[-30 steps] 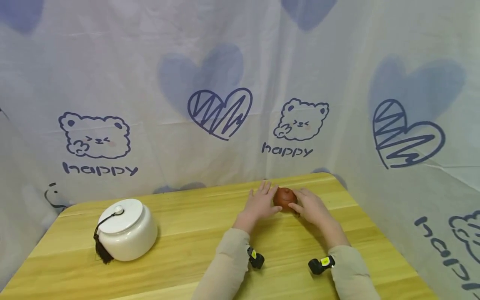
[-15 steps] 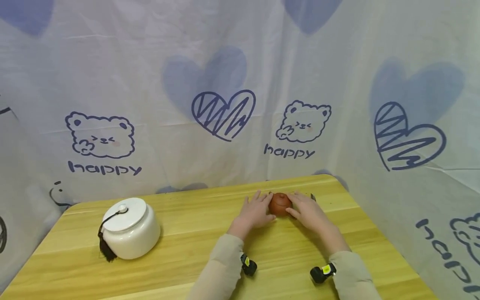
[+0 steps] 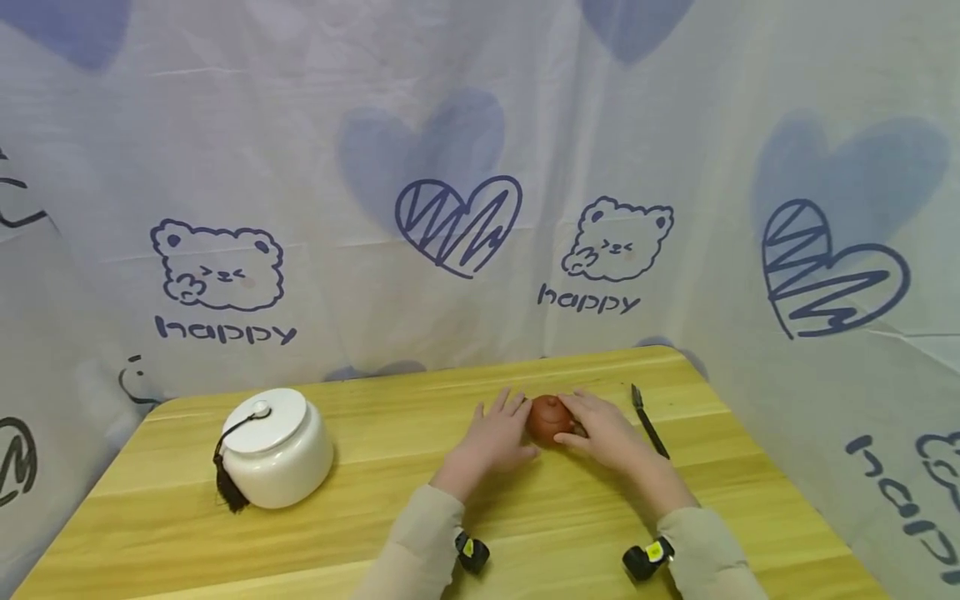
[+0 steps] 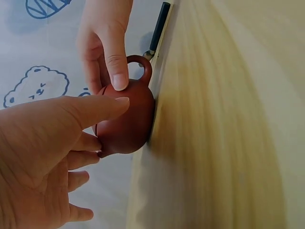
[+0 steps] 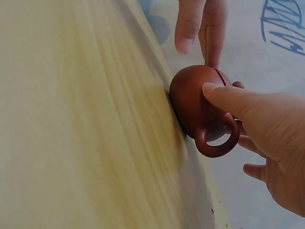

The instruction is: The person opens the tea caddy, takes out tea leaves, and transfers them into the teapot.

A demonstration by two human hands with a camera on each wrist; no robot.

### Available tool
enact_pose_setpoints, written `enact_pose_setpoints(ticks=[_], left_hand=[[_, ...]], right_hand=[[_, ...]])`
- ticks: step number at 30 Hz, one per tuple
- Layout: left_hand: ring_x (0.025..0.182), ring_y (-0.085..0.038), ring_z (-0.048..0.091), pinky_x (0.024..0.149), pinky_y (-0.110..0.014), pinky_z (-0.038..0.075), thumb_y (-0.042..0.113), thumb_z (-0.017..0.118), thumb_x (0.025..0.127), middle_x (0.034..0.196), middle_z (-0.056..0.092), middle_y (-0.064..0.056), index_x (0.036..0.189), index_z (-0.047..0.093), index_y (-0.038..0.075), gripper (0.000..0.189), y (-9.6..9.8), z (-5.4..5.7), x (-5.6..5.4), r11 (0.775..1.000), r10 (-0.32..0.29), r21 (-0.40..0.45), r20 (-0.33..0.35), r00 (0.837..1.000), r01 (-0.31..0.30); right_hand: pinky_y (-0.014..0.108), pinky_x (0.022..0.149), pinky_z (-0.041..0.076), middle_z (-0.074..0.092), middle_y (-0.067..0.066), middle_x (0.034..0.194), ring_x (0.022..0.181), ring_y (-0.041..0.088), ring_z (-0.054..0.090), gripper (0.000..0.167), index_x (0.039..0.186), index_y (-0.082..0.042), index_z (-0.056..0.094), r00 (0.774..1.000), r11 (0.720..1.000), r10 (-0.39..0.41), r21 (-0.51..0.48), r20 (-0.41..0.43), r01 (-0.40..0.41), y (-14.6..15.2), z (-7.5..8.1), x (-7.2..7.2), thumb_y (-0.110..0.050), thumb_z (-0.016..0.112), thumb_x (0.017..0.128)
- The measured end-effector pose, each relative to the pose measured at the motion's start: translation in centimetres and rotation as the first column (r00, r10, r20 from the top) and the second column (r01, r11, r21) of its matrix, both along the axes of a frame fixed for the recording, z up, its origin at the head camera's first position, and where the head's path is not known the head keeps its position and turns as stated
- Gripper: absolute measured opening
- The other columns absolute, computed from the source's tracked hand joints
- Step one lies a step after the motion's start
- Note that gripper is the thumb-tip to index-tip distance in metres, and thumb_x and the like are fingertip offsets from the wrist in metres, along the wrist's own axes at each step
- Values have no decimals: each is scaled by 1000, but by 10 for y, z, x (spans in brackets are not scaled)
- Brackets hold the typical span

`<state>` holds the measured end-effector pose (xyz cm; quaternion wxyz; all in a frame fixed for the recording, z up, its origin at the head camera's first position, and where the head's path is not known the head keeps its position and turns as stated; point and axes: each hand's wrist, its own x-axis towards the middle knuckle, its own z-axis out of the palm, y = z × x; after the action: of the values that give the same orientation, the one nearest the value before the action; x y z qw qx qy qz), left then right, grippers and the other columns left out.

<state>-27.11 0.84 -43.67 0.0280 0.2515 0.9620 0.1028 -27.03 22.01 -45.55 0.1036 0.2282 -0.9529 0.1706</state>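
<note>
A small reddish-brown teapot (image 3: 550, 420) with a round lid knob stands on the wooden table between both hands. My right hand (image 3: 606, 432) holds it from the right, thumb on the near side and fingers around the back, close by the ring handle (image 5: 220, 145). On the other side, my left hand (image 3: 491, 442) has its fingers extended. Its fingertips touch the pot near the spout (image 4: 106, 153), while its thumb stands off the body in the right wrist view. The far side of the pot is partly hidden by the fingers.
A white lidded jar (image 3: 279, 457) with a black tassel (image 3: 229, 487) stands at the left of the table (image 3: 390, 500). Right of my right hand lies a thin dark-handled tool (image 3: 649, 423). A printed curtain (image 3: 345, 275) hangs right behind the table's back edge.
The teapot and both hands have shifted left and nearer to me across the table. The dark-handled tool, hidden behind my right hand before, now shows. The head view has turned slightly.
</note>
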Motion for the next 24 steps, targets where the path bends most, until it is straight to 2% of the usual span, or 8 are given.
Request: enact_pose_setpoints(ticks=[3, 8, 11, 18, 24], left_hand=[[151, -28, 20, 116, -62, 27, 47, 65, 90, 159, 33, -7, 151, 37, 12, 75, -9, 1, 7, 1000, 2, -4, -7, 1000, -2], [147, -28, 31, 114, -62, 31, 48, 65, 90, 153, 42, -7, 148, 42, 12, 72, -25, -1, 17, 999, 3, -35, -71, 997, -6], [145, -28, 34, 113, -62, 32, 48, 66, 89, 152, 43, -8, 147, 43, 11, 72, -35, -1, 24, 999, -3, -53, -96, 995, -2], [149, -30, 27, 114, -64, 29, 49, 65, 89, 158, 35, -7, 152, 35, 12, 78, -60, 2, 41, 996, -20, -83, -40, 999, 17], [151, -30, 22, 115, -65, 26, 49, 64, 90, 161, 28, -9, 154, 30, 11, 82, -81, 3, 56, 997, -44, -70, 3, 999, 44]], right_hand=[[62, 107, 39, 54, 22, 141, 135, 44, 44, 65, 140, -4, 51, 1000, 1000, 25, 4, 9, -25, -6, -1, 3, -39, 69, 89], [60, 109, 39, 51, 21, 144, 138, 43, 41, 65, 143, -6, 48, 995, 997, 72, -33, 68, -70, -17, -2, 9, -38, 68, 90], [59, 109, 39, 51, 19, 145, 138, 42, 41, 65, 144, -7, 47, 992, 994, 102, -38, 76, -100, -24, -2, 14, -38, 67, 91], [58, 111, 38, 51, 17, 145, 138, 39, 42, 66, 145, -8, 46, 981, 983, 183, -12, 56, -183, -39, 0, 20, -37, 68, 90], [58, 111, 38, 51, 18, 145, 139, 37, 42, 66, 146, -9, 45, 970, 972, 235, 1, 61, -236, -51, 1, 26, -39, 66, 91]])
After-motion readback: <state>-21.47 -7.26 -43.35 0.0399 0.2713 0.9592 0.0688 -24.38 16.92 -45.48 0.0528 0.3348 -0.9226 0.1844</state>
